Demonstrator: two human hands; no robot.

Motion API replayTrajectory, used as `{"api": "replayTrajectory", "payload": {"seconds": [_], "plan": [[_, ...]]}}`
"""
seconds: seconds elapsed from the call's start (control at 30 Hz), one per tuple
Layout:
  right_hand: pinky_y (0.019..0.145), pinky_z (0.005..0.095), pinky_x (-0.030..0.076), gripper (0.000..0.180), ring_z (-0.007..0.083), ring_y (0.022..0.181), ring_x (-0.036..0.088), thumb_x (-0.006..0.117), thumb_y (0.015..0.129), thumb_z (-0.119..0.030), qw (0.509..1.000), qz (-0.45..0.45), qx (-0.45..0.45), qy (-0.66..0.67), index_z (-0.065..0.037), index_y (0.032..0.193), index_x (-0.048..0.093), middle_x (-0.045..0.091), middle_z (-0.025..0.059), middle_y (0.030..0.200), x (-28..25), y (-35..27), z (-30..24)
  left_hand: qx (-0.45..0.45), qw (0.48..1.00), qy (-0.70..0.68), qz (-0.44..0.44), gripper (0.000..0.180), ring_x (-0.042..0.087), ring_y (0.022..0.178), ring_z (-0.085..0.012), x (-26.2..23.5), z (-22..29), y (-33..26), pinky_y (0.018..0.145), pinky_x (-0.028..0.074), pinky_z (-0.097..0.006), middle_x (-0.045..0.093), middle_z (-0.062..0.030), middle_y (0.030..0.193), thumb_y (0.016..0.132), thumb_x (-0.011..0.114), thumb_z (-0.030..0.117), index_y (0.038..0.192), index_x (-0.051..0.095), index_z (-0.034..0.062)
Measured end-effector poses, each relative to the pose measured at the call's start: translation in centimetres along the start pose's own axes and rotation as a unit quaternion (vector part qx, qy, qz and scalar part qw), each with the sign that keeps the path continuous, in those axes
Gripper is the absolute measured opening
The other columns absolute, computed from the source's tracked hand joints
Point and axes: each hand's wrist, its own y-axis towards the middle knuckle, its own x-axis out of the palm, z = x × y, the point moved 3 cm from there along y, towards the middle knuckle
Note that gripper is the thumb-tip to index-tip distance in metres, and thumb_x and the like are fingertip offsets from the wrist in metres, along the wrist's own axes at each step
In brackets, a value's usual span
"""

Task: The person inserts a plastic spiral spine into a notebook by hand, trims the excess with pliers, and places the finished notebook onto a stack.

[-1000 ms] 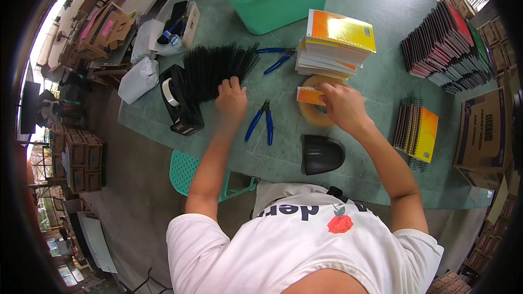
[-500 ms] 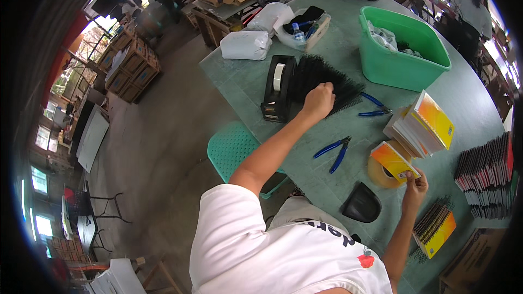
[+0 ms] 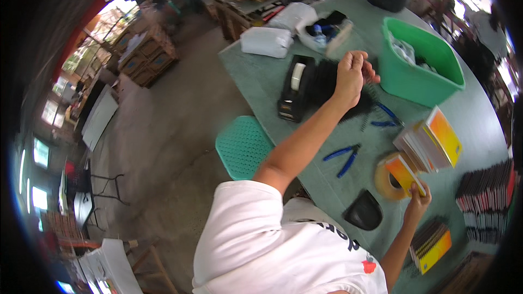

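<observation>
Well, my right hand [image 3: 420,194] pinches an orange notebook [image 3: 402,172]; I can't tell if my left hand [image 3: 352,79], over black binding coils [image 3: 323,84], grips any.

Stuff round the tape roll [image 3: 382,183]
Notebook [image 3: 404,174] over it, pliers [image 3: 348,164] left and behind, notebook stack [image 3: 442,137] behind right, tub [image 3: 417,87] further back.

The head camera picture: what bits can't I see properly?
In the head view:
Black coils: partly behind the left hand.
Whether that hand's grip has a coil: too blurred to tell.
Green tub: bottom hidden by its near wall and pale plastic.
Cardboard box, lower right: dark, cut off by the picture's edge.
</observation>
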Motion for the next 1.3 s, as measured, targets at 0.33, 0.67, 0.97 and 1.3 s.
{"api": "replayTrajectory", "payload": {"seconds": [0.33,0.67,0.97,1.3], "plan": [[0.075,0.0268,0.047,0.020,0.0125,0.076,0.059,0.071,0.077,-0.007,0.999,-0.028,0.039,-0.024,0.001,0.094,0.065,0.065,0.0050,0.083,2.4,0.4,0.4,-0.271,0.821,0.424,-0.268,0.025,0.052,0.051,-0.0125,-0.5,-11.9,-13.2,0.049,0.045,-0.029,0.059,-0.0048,0.071,0.091,0.054,0.013,0.113,0.054,0.0015],[0.062,0.0404,0.048,0.012,0.0293,0.072,0.064,0.064,0.076,-0.019,0.887,-0.066,-0.213,-0.404,-0.010,0.084,0.067,0.066,0.0113,0.074,8.0,0.9,-5.8,-0.030,0.798,0.492,-0.346,0.020,0.057,0.066,-0.0084,0.2,-10.0,-12.9,0.062,0.047,-0.025,0.064,-0.0035,0.080,0.089,0.059,0.010,0.107,0.061,0.0012],[0.070,0.0382,0.050,0.014,0.0286,0.075,0.064,0.066,0.077,-0.016,0.900,-0.074,-0.158,-0.400,-0.012,0.090,0.070,0.069,0.0074,0.080,8.0,1.3,-6.4,-0.046,0.830,0.490,-0.263,0.021,0.060,0.069,-0.0085,2.0,-6.7,-12.9,0.063,0.048,-0.024,0.068,-0.0060,0.079,0.082,0.070,0.012,0.098,0.067,-0.0013],[0.067,0.0368,0.046,0.014,0.0272,0.069,0.064,0.065,0.079,-0.020,0.897,-0.053,-0.230,-0.372,-0.014,0.089,0.070,0.067,0.0085,0.074,7.9,1.0,-6.0,0.217,0.750,0.574,-0.246,0.016,0.056,0.058,-0.0145,2.6,-7.7,-12.4,0.057,0.046,-0.029,0.062,-0.0103,0.069,0.081,0.069,0.013,0.090,0.064,-0.0007]]}}
